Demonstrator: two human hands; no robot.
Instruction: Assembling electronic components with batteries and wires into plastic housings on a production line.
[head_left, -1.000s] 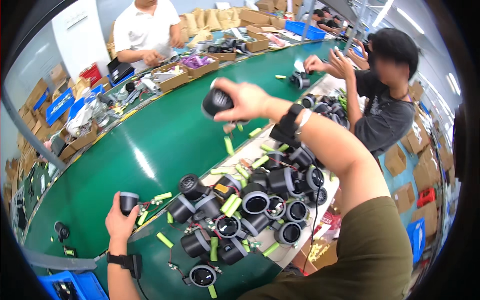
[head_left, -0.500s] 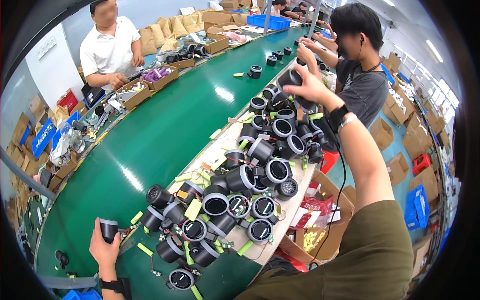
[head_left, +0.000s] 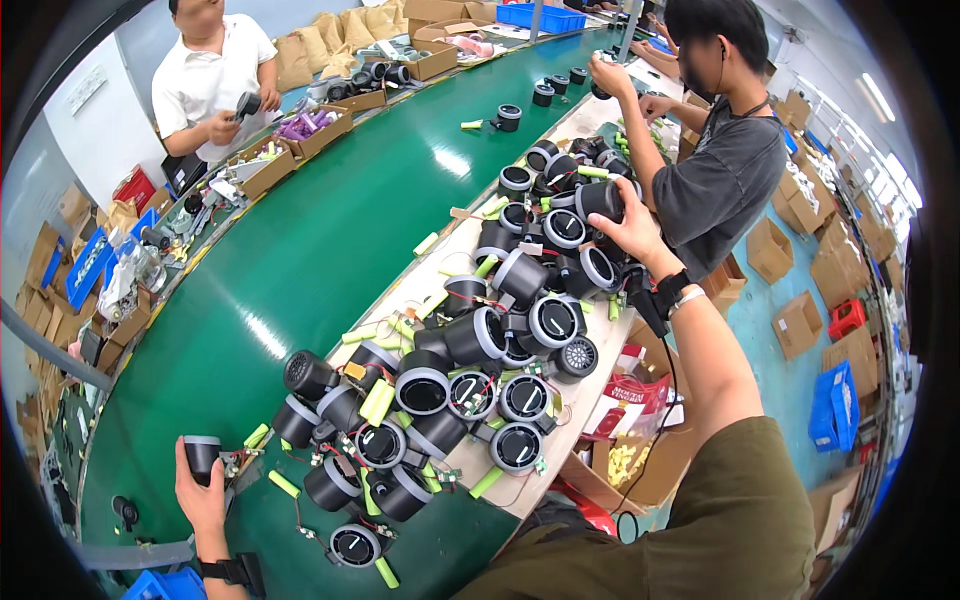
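Observation:
My left hand [head_left: 203,505] is closed around a black cylindrical housing with a grey rim [head_left: 203,462] over the green belt at the lower left. Wires and a small circuit board trail beside that housing toward a light-green cylindrical cell [head_left: 256,436]. At the far end of the pile, my right hand [head_left: 636,232] grips another black cylindrical housing [head_left: 598,203], its fingers wrapped round the side. Between my hands spreads a heap of similar housings [head_left: 422,388], many with grey rings, red wires and green cells attached. Another housing [head_left: 355,545] lies nearest me on the belt.
A green conveyor belt [head_left: 290,270] runs away to the upper right beside a pale wooden board [head_left: 400,290]. A co-worker in a dark shirt [head_left: 735,160] works close by on the right; another in white [head_left: 215,80] stands across the belt. An open carton [head_left: 665,465] sits below the board.
My right hand has come down toward the heap with its housing. My left hand has shifted slightly left, still holding its housing. The co-worker across the belt has raised a dark part.

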